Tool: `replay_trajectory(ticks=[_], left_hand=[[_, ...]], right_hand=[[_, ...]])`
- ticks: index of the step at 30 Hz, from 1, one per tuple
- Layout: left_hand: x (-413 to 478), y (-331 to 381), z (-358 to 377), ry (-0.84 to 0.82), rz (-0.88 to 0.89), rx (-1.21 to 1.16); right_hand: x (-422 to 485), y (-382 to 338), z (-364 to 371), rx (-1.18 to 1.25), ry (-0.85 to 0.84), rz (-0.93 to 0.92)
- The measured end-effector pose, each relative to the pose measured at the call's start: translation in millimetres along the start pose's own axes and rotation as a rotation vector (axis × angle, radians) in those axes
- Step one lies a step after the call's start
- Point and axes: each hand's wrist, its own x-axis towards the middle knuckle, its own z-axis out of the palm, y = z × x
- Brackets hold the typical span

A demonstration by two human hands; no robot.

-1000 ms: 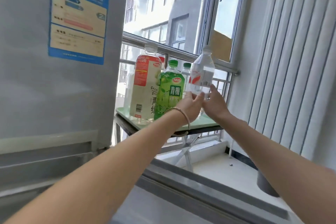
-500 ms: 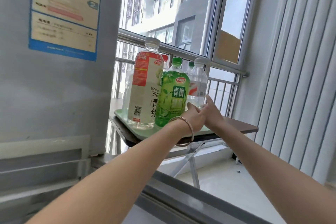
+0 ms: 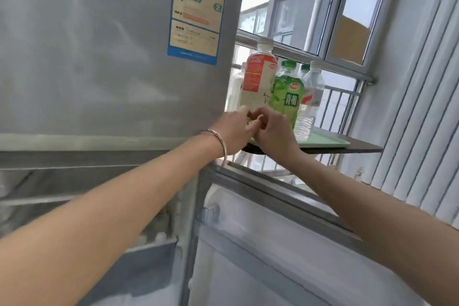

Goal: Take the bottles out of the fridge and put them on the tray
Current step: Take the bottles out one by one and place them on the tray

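Both hands meet in front of the tray: left hand (image 3: 232,129) and right hand (image 3: 274,131) have fingers curled and touching each other, knuckles toward me. Can't tell if anything is pinched between them; looks like nothing, no bottle in either. Arms stretched fwd, nearly straight, wrists level, bracelet (image 3: 218,138) on left wrist.

Bottles stand upright on the green tray (image 3: 327,143), packed close: big red-label bottle (image 3: 258,79), green tea bottle (image 3: 288,97) just beside it, clear water bottle (image 3: 310,97) on the right, more caps behind, partly hidden. Tray sits on a small folding table (image 3: 365,149) by the window, next to the fridge (image 3: 111,45).

Risks, my guess:
- hands are low and right in front of the big bottle and green one; a careless pull-back or flick could knock one, and since they're crowded one tipping could take others w/ it.
- fridge lower door (image 3: 273,243) hangs open under the arms; elbow could bump it going back for more.

Whether more bottles remain inside the fridge: not visible.
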Motion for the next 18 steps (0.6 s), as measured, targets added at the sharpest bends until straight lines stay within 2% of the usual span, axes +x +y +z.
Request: replay_trajectory(ticks=[5, 10, 12, 15, 18], left_hand=[[-69.3, -67.5, -37.0, -0.062, -0.169, 0.137], [-130.4, -159.8, -44.3, -0.337, -0.416, 0.302], [-148.9, -191.3, -37.5, -0.395, -0.506, 0.324], [-173.2, -242.5, -18.1, -0.371, -0.639, 0.300], [-189.9, -281.7, 1.8, -0.316, -0.727, 0.257]], right_hand=[[-39.5, -69.8, 65.6, 0.017, -0.326, 0.009], [-81.5, -104.8, 163.5, -0.038, -0.762, -0.061], [-95.2, -111.7, 206.0, -0.119, -0.948, -0.050], [-107.4, -110.8, 267.4, -0.247, -1.178, -0.045], [-115.4, -91.6, 320.9, -0.342, -1.219, -0.042]])
